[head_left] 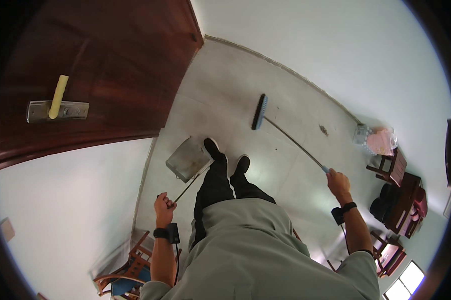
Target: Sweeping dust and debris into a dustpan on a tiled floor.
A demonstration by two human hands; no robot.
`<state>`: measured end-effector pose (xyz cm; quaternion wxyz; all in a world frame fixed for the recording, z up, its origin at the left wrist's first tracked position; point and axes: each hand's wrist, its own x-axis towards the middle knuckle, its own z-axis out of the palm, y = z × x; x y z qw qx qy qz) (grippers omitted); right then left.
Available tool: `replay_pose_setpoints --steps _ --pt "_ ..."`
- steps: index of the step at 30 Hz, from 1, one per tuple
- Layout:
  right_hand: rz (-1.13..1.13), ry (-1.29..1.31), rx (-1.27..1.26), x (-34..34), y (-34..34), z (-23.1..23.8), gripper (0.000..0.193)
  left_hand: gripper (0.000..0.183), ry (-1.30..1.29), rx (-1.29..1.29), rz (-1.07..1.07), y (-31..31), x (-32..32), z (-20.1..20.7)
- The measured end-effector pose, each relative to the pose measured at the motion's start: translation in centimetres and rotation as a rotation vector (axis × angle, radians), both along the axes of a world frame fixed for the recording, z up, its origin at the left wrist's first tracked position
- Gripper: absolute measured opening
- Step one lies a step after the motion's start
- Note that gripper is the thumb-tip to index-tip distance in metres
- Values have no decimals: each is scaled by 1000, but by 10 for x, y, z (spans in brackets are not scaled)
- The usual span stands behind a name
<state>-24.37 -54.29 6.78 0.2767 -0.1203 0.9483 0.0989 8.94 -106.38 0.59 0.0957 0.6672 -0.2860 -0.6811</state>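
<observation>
My right hand (pixel 339 185) is closed round the blue grip end of a long thin handle. That handle belongs to a floor brush (pixel 263 111) with a blue head and dark bristles, its head out on the floor ahead of my feet. On the other side, my left hand (pixel 164 207) is closed on the thin handle of a grey long-handled dustpan (pixel 187 160). The pan rests on the floor beside my left shoe. A small patch of dark debris (pixel 323 130) lies on the floor right of the brush head, apart from it.
A brown door (pixel 115 65) with a yellow-covered handle is at the far left. White walls edge the pale floor (pixel 220 75). To the right are a plastic-wrapped bundle (pixel 378 140), a wooden chair (pixel 396 167) and dark furniture. A wooden armchair (pixel 130 270) is at lower left.
</observation>
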Motion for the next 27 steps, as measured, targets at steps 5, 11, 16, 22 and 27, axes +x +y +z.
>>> replay_pose_setpoints --steps 5,11,16,22,27 --pt "-12 -52 -198 -20 -108 -41 23 19 -5 35 -37 -17 -44 -14" --pt "88 -125 -315 -64 -276 -91 24 18 29 71 -42 -54 -73 -16" --pt "180 -97 -328 -106 -336 -122 25 16 12 96 -96 -73 -84 -6" --pt "44 -55 -148 -133 -271 -104 26 17 -14 92 -154 -97 -96 -9" --pt "30 19 -27 -157 -207 -63 25 11 -25 63 -148 -115 -125 -9"
